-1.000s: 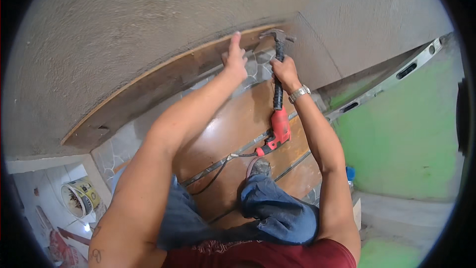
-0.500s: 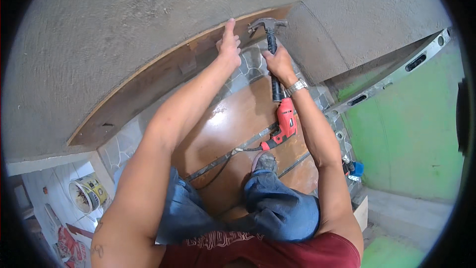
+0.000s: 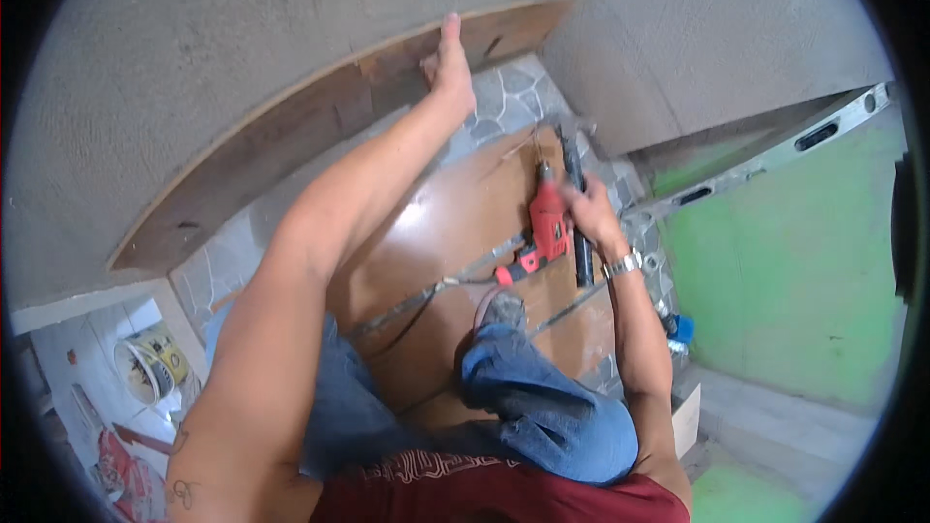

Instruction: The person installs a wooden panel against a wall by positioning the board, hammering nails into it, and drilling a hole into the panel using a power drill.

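My left hand [image 3: 450,68] is pressed against a long wooden board [image 3: 262,165] fixed along the lower edge of the grey plastered wall. One digit points up past the board's top edge, and the hand holds nothing. My right hand [image 3: 595,213] is closed round the black handle of a claw hammer [image 3: 583,261], low above the brown panel. Motion smears its fingers and the hammer's head. Right beside the hammer lies a red power drill [image 3: 548,223] with a long thin bit, its cord trailing left.
A long metal spirit level [image 3: 756,165] leans at the right by a green wall [image 3: 785,261]. Under me is a brown panel [image 3: 426,223] with dark strips, edged by stone-patterned tiles [image 3: 504,92]. At the lower left stand a bucket [image 3: 145,368] and a red bag [image 3: 131,475].
My right hand has brought the hammer down from the board to beside the drill. My left hand stays on the board. The view has shifted slightly.
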`<move>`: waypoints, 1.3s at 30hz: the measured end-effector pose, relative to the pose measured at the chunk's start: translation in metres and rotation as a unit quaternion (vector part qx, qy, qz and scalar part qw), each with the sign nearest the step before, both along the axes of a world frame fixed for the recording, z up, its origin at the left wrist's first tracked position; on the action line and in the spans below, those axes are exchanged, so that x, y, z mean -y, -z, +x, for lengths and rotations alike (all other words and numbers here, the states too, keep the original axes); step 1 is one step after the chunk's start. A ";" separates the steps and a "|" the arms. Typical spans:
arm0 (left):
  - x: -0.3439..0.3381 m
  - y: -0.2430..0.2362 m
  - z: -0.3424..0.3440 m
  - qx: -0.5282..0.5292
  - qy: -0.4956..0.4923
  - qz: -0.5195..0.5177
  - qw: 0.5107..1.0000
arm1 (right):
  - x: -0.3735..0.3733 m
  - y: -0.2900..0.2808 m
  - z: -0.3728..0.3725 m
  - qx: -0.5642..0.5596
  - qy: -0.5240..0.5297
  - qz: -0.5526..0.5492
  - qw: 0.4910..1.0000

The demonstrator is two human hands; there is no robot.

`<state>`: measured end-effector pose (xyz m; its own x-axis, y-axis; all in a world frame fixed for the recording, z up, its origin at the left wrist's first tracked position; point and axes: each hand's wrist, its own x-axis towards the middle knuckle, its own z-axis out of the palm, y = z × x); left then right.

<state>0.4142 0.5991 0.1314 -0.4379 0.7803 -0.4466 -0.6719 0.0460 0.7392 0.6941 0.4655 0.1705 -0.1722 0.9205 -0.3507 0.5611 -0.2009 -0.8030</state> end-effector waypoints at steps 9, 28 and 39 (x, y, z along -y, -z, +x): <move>0.013 -0.015 0.006 0.053 0.061 -0.002 0.997 | 0.041 0.088 -0.063 -0.099 0.026 -0.135 0.985; 0.018 -0.009 0.003 0.078 0.100 -0.015 0.992 | 0.139 0.165 0.066 -0.245 0.393 -0.199 0.864; 0.028 0.007 -0.004 0.170 0.096 0.020 0.981 | 0.113 0.179 0.055 -0.500 0.362 -0.235 0.751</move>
